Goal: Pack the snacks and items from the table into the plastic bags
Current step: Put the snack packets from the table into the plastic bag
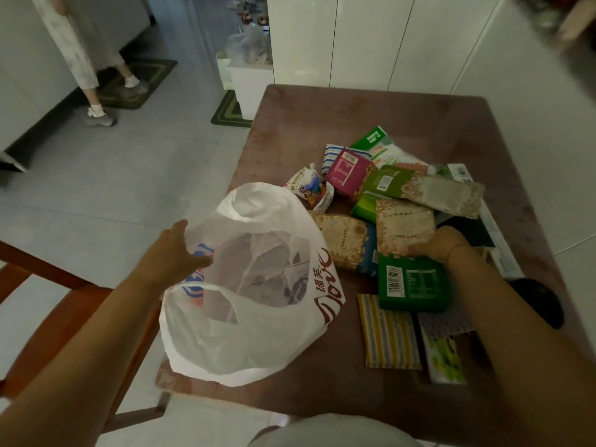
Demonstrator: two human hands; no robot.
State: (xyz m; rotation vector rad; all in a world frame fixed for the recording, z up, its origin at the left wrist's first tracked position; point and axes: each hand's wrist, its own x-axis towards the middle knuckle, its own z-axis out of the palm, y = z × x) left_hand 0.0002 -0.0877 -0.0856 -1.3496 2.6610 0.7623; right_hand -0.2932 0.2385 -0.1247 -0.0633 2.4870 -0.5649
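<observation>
- One view, from the head camera, is given; a brown table (322, 124) is seen from above with a white plastic bag (251, 317) at its near left corner, the bag's mouth held open and facing up.
- The left hand (175, 253) is laid on the left rim of the bag's mouth, its fingers closed over the plastic with the thumb lying across the printed side; the rim is gripped there.
- The right hand (442, 245) is placed on the snack pile to the right of the bag, well apart from the bag's mouth.
- A beige floral packet (404, 225) is touched at its near edge by the right hand's fingers, which are curled down onto it; whether the packet is truly gripped cannot be told, as the fingertips are hidden.
- A dark green box (414, 282) with a barcode is lying just near of that hand, partly under the wrist.
- A yellow striped packet (388, 333) is lying flat on the table, nearer still and right of the bag.
- A magenta box (350, 172) and further green and beige packets are heaped on the far side of the pile.
- A wooden chair (64, 295) is seen at the left, beside the table.
- Another person's legs (93, 75) are visible at the far left on the tiled floor.
</observation>
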